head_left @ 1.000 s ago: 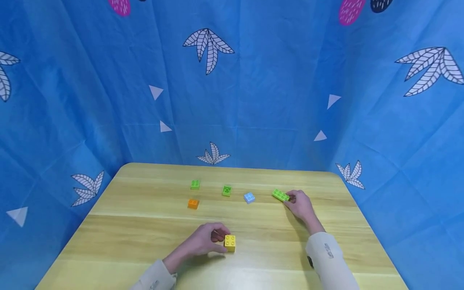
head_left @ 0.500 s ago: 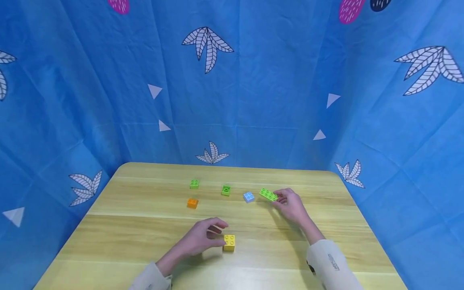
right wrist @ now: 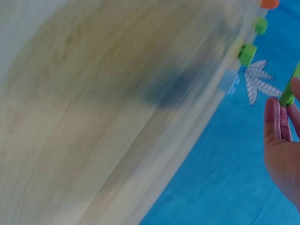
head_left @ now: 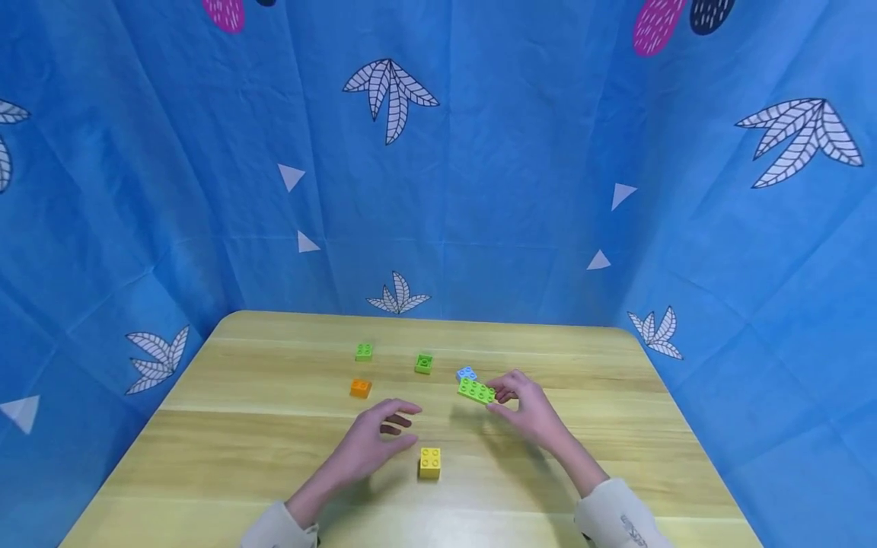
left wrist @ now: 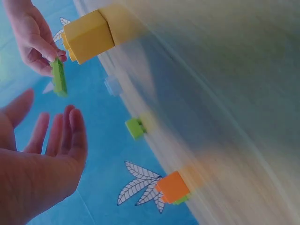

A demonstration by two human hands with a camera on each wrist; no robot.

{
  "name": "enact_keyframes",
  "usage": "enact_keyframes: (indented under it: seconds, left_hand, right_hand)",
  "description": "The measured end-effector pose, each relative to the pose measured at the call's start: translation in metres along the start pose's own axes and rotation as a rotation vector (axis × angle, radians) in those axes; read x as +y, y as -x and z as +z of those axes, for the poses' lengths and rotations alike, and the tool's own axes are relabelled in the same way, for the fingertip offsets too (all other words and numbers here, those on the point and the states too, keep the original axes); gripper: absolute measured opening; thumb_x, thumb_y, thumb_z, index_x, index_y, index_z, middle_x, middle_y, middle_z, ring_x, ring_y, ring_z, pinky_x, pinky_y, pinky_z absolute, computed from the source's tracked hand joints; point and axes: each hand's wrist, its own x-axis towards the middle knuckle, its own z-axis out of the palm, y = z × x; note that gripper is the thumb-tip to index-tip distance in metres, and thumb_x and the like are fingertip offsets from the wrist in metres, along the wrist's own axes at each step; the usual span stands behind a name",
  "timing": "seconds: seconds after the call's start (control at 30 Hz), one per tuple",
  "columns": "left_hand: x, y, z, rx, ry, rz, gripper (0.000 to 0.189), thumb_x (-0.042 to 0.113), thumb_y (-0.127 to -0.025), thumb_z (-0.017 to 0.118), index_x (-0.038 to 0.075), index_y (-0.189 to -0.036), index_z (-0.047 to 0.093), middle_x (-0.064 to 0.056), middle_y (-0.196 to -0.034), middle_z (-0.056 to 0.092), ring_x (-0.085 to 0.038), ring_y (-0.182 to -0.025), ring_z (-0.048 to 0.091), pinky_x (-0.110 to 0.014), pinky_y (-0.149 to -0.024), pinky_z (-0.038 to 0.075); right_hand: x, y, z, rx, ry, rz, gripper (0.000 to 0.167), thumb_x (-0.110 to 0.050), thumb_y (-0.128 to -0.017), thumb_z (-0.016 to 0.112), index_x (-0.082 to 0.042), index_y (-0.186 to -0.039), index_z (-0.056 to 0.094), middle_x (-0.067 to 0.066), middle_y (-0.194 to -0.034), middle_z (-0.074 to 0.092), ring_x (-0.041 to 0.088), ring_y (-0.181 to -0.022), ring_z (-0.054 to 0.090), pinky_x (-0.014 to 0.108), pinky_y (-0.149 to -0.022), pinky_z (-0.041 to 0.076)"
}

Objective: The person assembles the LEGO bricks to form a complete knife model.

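Observation:
My right hand (head_left: 529, 409) pinches one end of a long, flat lime-green building brick (head_left: 476, 390), holding it above the table. In the right wrist view the same lime-green brick (right wrist: 289, 91) is partly cut off by the frame edge. My left hand (head_left: 373, 441) is over the table with its fingers relaxed and apart, holding nothing. Just right of its thumb stands a yellow building brick (head_left: 429, 463), not touched by the hand. A light-blue brick (head_left: 467, 374) lies behind the held brick and is partly covered by it.
Farther back on the wooden table (head_left: 274, 380) lie an orange brick (head_left: 360, 388), a small green brick (head_left: 364, 352) and another green brick (head_left: 424, 364) with its hollow side showing. A blue patterned cloth (head_left: 521, 190) hangs around the back and sides.
The right hand has lifted the lime-green brick and carried it left, toward the middle. The left hand has drawn away from the yellow brick, its fingers opening.

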Motion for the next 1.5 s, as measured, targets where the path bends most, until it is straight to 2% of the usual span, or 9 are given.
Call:
enact_keyframes:
  seconds: [0.27,0.5,0.8,1.03,1.23,1.33,1.5]
  left_hand:
    - [0.002,0.002,0.003,0.064,-0.044,0.044,0.047,0.015,-0.094,0.076,0.02,-0.138,0.061,-0.011,-0.139,0.063,-0.03,-0.119,0.066,-0.041,-0.1,0.058]
    - [0.004,0.004,0.008,0.056,-0.083,0.081,0.058,0.016,-0.093,0.076,0.022,-0.147,0.055,-0.002,-0.148,0.058,-0.026,-0.123,0.065,-0.04,-0.101,0.058]
    - [0.004,0.005,0.013,0.081,-0.162,0.138,0.046,0.018,-0.093,0.077,0.018,-0.137,0.064,-0.003,-0.134,0.067,-0.026,-0.113,0.069,-0.037,-0.094,0.061]
    - [0.001,0.009,0.015,0.051,-0.186,0.131,0.039,0.016,-0.092,0.078,0.012,-0.129,0.068,0.001,-0.124,0.072,-0.02,-0.107,0.069,-0.036,-0.093,0.06]
    - [-0.004,0.012,0.016,0.044,-0.206,0.131,0.036,0.017,-0.09,0.079,0.015,-0.126,0.071,0.006,-0.115,0.073,-0.014,-0.103,0.067,-0.035,-0.094,0.06]
    - [-0.004,0.013,0.016,0.038,-0.208,0.132,0.034,0.018,-0.09,0.079,0.018,-0.124,0.072,0.007,-0.114,0.072,-0.014,-0.103,0.067,-0.039,-0.094,0.06]
    - [-0.004,0.016,0.015,0.014,-0.21,0.127,0.033,0.019,-0.091,0.079,0.02,-0.123,0.072,0.009,-0.114,0.071,-0.013,-0.103,0.067,-0.036,-0.094,0.059]
  right_hand:
    - [-0.022,0.012,0.011,-0.077,0.01,-0.115,0.034,-0.007,-0.089,0.079,-0.005,-0.122,0.071,0.004,-0.106,0.063,0.021,-0.096,0.068,0.043,-0.091,0.061]
    - [-0.039,0.023,0.017,-0.135,-0.003,-0.147,0.034,-0.009,-0.089,0.079,-0.006,-0.122,0.071,0.002,-0.106,0.064,0.021,-0.096,0.067,0.044,-0.091,0.061]
    - [-0.053,0.03,0.026,-0.195,0.017,-0.162,0.035,-0.009,-0.088,0.08,-0.008,-0.122,0.073,-0.002,-0.108,0.063,0.016,-0.096,0.066,0.043,-0.09,0.061]
    - [-0.054,0.033,0.034,-0.203,0.009,-0.196,0.034,-0.008,-0.086,0.081,-0.01,-0.12,0.074,-0.003,-0.106,0.063,0.018,-0.094,0.067,0.04,-0.089,0.061]
    - [-0.054,0.035,0.039,-0.226,-0.039,-0.18,0.034,-0.007,-0.087,0.081,-0.008,-0.12,0.073,-0.003,-0.106,0.061,0.017,-0.095,0.068,0.034,-0.089,0.061]
    - [-0.056,0.035,0.041,-0.248,-0.084,-0.154,0.034,-0.004,-0.087,0.08,-0.005,-0.121,0.072,-0.001,-0.105,0.06,0.015,-0.095,0.069,0.03,-0.09,0.061]
    - [-0.057,0.036,0.045,-0.271,-0.145,-0.118,0.037,-0.004,-0.087,0.08,-0.002,-0.122,0.071,0.003,-0.107,0.06,0.012,-0.092,0.067,0.028,-0.089,0.062]
